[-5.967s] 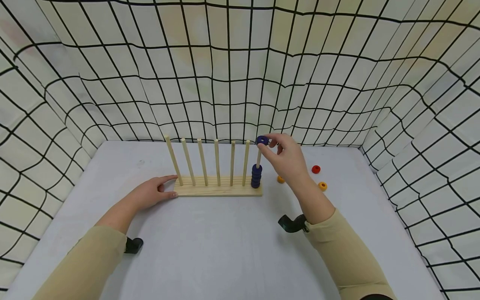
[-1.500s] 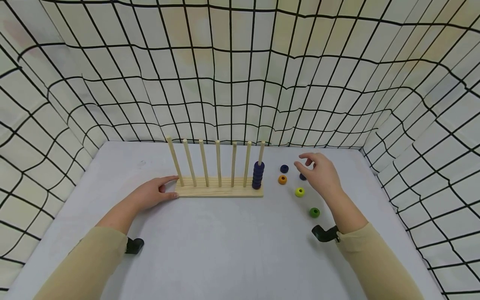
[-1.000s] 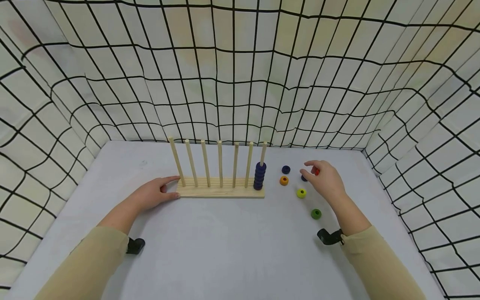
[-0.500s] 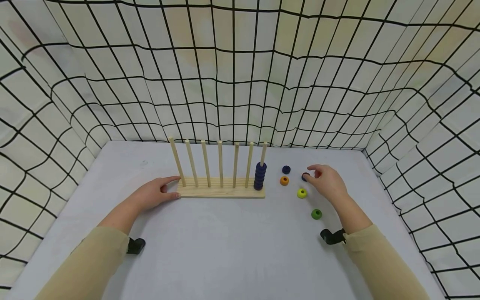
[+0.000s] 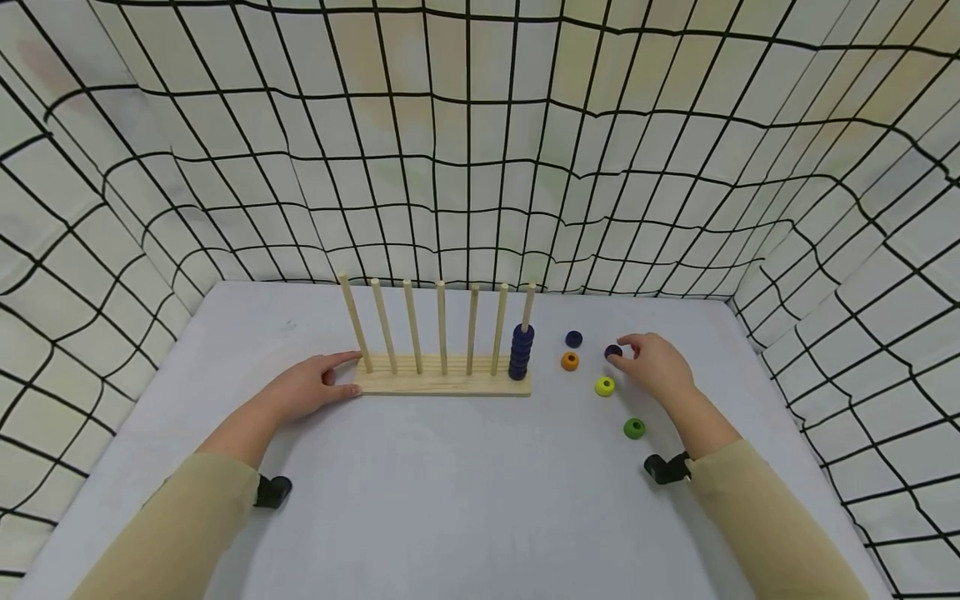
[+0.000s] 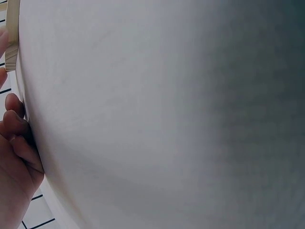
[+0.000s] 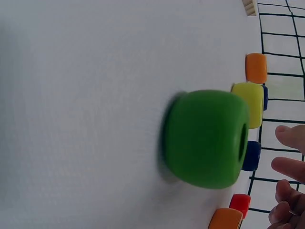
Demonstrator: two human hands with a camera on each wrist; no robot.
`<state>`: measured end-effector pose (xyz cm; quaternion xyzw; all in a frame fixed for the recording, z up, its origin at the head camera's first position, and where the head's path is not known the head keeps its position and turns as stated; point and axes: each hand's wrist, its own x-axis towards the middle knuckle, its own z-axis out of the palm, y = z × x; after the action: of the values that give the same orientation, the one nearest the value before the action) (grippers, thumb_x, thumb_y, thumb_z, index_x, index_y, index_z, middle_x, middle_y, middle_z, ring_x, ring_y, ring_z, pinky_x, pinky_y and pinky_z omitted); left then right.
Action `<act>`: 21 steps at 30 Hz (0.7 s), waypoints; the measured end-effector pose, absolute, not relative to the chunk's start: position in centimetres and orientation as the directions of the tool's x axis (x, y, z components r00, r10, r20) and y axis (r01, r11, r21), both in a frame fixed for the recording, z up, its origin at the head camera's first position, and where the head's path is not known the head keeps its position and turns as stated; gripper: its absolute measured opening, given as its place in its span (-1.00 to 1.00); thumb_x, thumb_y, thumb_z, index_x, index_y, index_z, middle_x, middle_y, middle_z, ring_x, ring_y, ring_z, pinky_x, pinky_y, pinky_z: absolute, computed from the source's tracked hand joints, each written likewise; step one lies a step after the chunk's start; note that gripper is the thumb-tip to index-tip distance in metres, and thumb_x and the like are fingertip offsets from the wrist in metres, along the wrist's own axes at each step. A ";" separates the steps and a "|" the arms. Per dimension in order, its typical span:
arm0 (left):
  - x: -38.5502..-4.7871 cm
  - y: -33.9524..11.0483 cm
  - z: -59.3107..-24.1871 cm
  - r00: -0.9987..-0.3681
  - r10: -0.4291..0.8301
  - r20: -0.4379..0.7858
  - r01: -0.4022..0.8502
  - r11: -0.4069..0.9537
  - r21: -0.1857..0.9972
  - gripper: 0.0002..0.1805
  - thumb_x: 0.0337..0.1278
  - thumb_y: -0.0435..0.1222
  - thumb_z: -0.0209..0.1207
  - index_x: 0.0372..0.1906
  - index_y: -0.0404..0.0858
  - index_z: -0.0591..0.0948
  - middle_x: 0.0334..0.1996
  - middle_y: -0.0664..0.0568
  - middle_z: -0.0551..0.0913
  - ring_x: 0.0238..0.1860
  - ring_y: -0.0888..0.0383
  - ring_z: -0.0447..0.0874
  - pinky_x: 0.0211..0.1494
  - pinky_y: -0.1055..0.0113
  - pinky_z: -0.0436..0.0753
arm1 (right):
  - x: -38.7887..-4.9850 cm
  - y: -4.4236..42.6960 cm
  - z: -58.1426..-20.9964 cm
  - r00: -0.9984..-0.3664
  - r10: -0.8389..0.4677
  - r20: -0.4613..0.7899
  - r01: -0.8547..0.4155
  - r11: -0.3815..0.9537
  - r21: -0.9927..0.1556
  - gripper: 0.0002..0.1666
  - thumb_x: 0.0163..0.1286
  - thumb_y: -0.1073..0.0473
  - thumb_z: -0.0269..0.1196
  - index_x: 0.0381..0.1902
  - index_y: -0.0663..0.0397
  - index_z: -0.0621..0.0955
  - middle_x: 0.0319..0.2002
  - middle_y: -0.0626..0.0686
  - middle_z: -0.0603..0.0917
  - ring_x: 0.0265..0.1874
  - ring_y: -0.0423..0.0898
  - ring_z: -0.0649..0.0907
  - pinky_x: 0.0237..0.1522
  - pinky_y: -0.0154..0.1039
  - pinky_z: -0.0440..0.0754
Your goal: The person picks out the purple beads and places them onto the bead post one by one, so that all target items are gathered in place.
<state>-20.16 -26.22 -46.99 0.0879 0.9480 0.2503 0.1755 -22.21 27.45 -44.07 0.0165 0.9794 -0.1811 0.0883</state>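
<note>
In the head view, a wooden peg stand (image 5: 442,382) with several upright pegs stands mid-table. Dark blue beads (image 5: 521,352) are stacked on its rightmost peg; the other pegs are bare. My left hand (image 5: 303,389) holds the stand's left end, thumb at the front corner and index finger at the back. To the right, my right hand (image 5: 656,367) reaches over a loose dark blue bead (image 5: 613,352), thumb and index finger on either side of it. From the right wrist, those fingers (image 7: 291,168) appear spread and apart from that blue bead (image 7: 251,156).
Loose beads lie right of the stand: another dark blue one (image 5: 573,339), an orange one (image 5: 570,362), a yellow one (image 5: 605,386) and a green one (image 5: 634,428). The right wrist view adds a red bead (image 7: 239,204) and a second orange bead (image 7: 225,219). Black netting (image 5: 465,158) surrounds the table.
Six seconds ago my right hand held a dark blue bead atop the right peg; that stack has grown. The hand has since moved right and lowered over a loose blue bead. My left hand stayed put.
</note>
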 end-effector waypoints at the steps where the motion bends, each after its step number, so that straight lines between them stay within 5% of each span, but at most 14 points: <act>1: -20.2 -26.2 -47.0 -0.923 0.252 -0.289 0.077 0.860 0.504 -0.15 0.18 0.16 0.27 0.49 -0.11 0.32 -0.47 0.00 0.37 -0.45 0.09 0.28 -0.36 0.21 0.26 | -22.3 27.5 -44.1 -0.983 -0.001 -0.186 0.064 0.937 -0.344 -0.38 0.39 -0.11 0.27 0.27 0.12 0.55 -0.09 0.21 0.60 -0.19 0.08 0.54 -0.21 -0.06 0.51; 21: -20.1 -26.2 -46.9 -0.922 0.255 -0.290 0.081 0.862 0.500 -0.17 0.19 0.12 0.28 0.49 -0.11 0.32 -0.47 0.00 0.34 -0.44 0.09 0.26 -0.34 0.20 0.25 | -23.6 27.6 -45.0 -0.969 0.023 -0.244 0.097 0.950 -0.297 -0.35 0.40 -0.10 0.26 0.29 0.17 0.52 0.22 0.32 0.51 0.20 0.26 0.49 0.14 0.17 0.45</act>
<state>-20.07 -26.22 -46.92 0.0886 0.9488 0.2471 0.1758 -23.57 27.61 -44.95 0.0306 0.9802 -0.1550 0.1197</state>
